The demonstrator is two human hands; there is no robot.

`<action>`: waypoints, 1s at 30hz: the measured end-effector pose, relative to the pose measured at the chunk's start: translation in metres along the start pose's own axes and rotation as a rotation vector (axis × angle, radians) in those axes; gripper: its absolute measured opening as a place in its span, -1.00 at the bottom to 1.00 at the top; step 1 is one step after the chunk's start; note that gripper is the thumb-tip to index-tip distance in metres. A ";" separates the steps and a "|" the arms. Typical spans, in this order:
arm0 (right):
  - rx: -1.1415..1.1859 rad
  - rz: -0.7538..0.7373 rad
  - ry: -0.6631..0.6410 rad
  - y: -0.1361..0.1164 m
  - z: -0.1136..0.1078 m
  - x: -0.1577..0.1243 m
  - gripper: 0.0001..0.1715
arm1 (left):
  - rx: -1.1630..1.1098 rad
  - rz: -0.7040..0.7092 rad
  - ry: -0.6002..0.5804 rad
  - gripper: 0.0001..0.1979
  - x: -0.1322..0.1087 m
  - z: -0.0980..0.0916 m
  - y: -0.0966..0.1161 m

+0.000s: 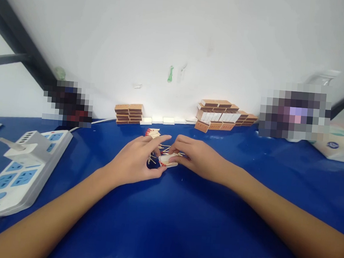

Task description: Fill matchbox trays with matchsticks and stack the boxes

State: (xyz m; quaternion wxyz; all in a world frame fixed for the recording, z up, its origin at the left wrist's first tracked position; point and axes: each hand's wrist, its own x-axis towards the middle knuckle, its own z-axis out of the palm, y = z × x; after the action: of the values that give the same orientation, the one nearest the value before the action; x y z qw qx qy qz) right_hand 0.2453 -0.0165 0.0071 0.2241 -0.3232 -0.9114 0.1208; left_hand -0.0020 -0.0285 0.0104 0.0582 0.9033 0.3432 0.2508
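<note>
A small white matchbox tray [165, 158] lies at the middle of the blue table, with some red-tipped matches [169, 165] along its near side. My left hand [136, 158] holds the tray's left end, thumb at the near edge and index finger stretched out above. Over the tray's right part, my right hand [195, 154] has thumb and fingers closed in a pinch on matches, whose tips are partly hidden by the fingers. Behind my hands are a pile of matches [153, 132] and loose matches [152, 158] scattered beside the tray.
Stacked matchboxes [128, 113] stand against the wall at left, and a larger matchbox stack [217, 116] at right. White trays [168, 121] line the wall between them. A power strip [28, 173] with a plug sits left; a tissue pack [341, 134] is at the right.
</note>
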 end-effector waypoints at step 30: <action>0.180 0.105 -0.110 -0.004 -0.009 0.001 -0.89 | 0.027 0.023 0.022 -0.26 0.000 0.000 0.000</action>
State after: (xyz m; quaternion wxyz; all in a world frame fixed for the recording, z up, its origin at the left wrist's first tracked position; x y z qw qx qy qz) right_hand 0.2469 -0.0180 0.0166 0.1950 -0.3418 -0.8898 0.2312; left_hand -0.0016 -0.0286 0.0109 0.0395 0.9051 0.3368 0.2566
